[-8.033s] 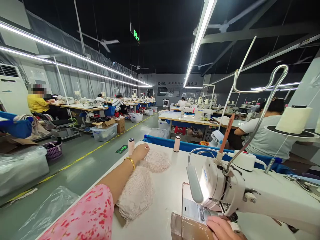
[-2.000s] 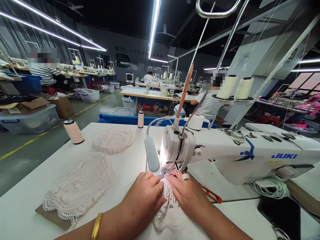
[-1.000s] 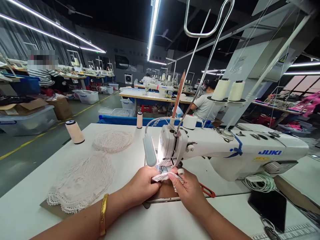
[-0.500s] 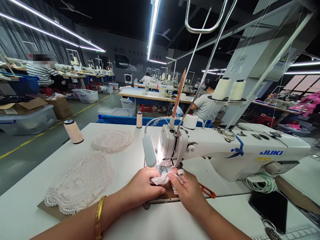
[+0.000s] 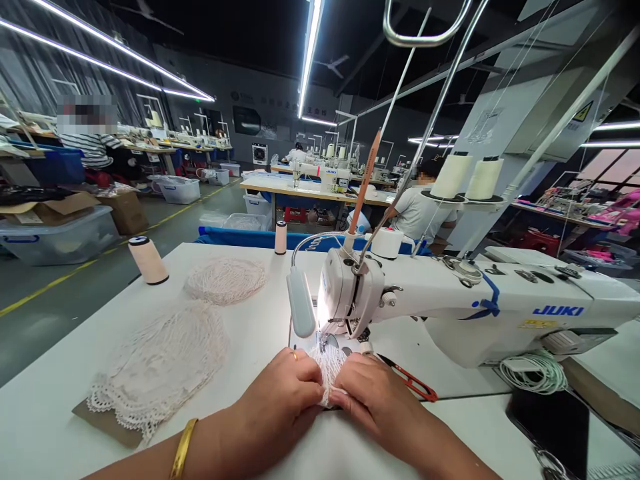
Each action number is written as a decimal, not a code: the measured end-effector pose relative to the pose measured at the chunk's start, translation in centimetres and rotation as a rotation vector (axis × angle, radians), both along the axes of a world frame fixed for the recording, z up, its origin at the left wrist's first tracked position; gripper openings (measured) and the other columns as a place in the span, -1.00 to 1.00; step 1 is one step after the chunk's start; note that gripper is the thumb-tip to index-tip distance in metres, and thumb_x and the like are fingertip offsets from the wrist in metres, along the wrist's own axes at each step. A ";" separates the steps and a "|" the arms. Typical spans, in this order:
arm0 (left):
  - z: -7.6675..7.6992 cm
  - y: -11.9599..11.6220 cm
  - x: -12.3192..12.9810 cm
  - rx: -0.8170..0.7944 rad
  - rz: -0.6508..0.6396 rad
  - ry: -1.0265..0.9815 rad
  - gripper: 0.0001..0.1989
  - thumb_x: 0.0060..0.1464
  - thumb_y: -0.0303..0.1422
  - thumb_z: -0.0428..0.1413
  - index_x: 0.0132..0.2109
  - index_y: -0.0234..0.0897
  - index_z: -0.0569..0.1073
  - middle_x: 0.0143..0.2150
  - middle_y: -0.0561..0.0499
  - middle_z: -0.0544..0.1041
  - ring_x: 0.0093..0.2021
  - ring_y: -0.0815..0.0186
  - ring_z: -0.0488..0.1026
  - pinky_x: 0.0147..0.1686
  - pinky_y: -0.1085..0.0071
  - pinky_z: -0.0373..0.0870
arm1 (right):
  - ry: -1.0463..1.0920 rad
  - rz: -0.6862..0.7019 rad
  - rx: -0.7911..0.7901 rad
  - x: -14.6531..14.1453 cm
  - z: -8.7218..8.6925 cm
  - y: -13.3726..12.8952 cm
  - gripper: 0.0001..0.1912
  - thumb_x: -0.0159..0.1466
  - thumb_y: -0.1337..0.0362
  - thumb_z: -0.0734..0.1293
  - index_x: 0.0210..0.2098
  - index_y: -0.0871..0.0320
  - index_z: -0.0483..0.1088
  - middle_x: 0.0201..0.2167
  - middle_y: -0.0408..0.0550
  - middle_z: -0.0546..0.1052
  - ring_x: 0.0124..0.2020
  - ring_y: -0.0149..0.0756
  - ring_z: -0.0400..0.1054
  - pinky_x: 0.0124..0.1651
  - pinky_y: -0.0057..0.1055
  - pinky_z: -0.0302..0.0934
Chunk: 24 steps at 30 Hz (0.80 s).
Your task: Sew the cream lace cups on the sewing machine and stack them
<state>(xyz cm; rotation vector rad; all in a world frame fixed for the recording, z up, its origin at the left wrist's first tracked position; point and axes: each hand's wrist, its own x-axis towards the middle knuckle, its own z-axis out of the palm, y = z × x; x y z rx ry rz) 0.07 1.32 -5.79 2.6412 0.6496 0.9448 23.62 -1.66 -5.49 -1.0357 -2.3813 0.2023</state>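
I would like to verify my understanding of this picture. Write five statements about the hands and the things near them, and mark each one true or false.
1. The left hand and the right hand hold the white lace at the sewing machine. True.
2. The gold bracelet is on the right arm. False: the gold bracelet is on the left arm.
3. Brown card shows under the nearer lace pile. True.
4. The red tool is in the left hand. False: the red tool lies beside the right hand.
5. A pencil sticks up above the sewing machine. True.
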 end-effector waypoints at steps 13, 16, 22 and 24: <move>-0.9 1.2 0.4 0.178 0.063 0.033 -0.71 0.37 -0.54 0.05 -0.34 -0.24 0.49 -0.34 0.05 0.58 -0.35 0.26 0.43 -0.26 0.30 0.29 | -0.061 -0.066 0.096 0.3 -1.2 1.1 -0.59 0.65 0.18 0.12 -0.37 0.05 0.22 -0.46 -0.19 0.44 -0.41 -0.27 0.29 -0.30 -0.36 0.11; -0.9 1.8 0.5 0.146 0.064 0.032 -0.73 0.35 -0.54 0.05 -0.33 -0.23 0.50 -0.32 0.04 0.58 -0.35 0.27 0.42 -0.29 0.34 0.27 | -0.097 -0.099 0.117 0.4 -1.4 1.5 -0.62 0.64 0.19 0.11 -0.33 0.04 0.26 -0.42 -0.15 0.49 -0.42 -0.25 0.31 -0.34 -0.35 0.12; 0.0 2.8 0.5 -0.090 0.044 0.031 -0.71 0.37 -0.45 0.04 -0.39 -0.24 0.39 -0.33 0.03 0.50 -0.33 0.29 0.39 -0.32 0.40 0.26 | -0.124 -0.124 0.033 0.0 -1.2 1.0 -0.81 0.48 0.12 0.43 -0.11 0.04 0.37 -0.24 -0.08 0.61 -0.23 -0.09 0.48 -0.24 -0.28 0.36; 0.4 3.0 0.5 -0.201 0.040 0.029 -0.67 0.43 -0.35 0.01 -0.38 -0.24 0.39 -0.32 0.02 0.50 -0.30 0.28 0.40 -0.28 0.39 0.29 | -0.088 -0.115 0.057 -0.5 -1.3 0.8 -0.73 0.43 0.17 0.46 0.03 0.05 0.36 -0.10 -0.02 0.64 -0.15 -0.04 0.52 -0.14 -0.23 0.42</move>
